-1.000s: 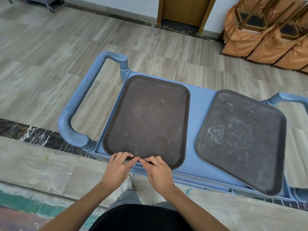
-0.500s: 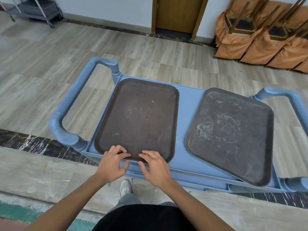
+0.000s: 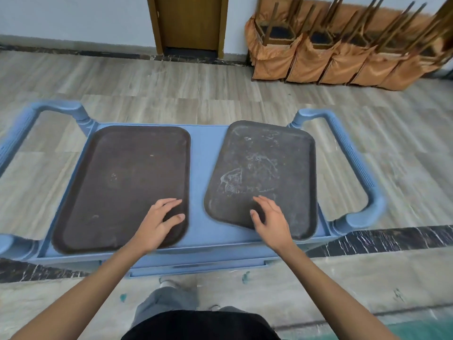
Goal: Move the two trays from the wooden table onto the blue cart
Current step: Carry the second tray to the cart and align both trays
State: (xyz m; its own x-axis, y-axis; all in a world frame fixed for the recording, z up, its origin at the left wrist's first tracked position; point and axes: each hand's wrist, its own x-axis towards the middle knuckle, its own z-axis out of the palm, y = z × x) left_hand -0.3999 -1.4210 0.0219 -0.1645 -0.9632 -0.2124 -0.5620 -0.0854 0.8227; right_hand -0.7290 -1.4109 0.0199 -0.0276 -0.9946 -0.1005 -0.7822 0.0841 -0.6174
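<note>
Two dark brown trays lie flat on the top of the blue cart (image 3: 203, 153). The left tray (image 3: 122, 182) sits square to the cart. The right tray (image 3: 264, 168) is scuffed with white marks and lies slightly askew. My left hand (image 3: 159, 222) hovers with fingers apart over the near right corner of the left tray. My right hand (image 3: 272, 222) is spread over the near left corner of the right tray. Neither hand grips anything. No wooden table is in view.
The cart has a blue handle at the left (image 3: 14, 133) and one at the right (image 3: 355, 168). Upturned chairs with orange covers (image 3: 331, 52) lean along the far wall. A wooden door (image 3: 188, 23) stands behind the cart. My shoe (image 3: 176, 283) is under the cart's near edge.
Both hands left the near edge of the left tray and moved apart; the right hand crossed to the right tray. The view swung right, centring the cart.
</note>
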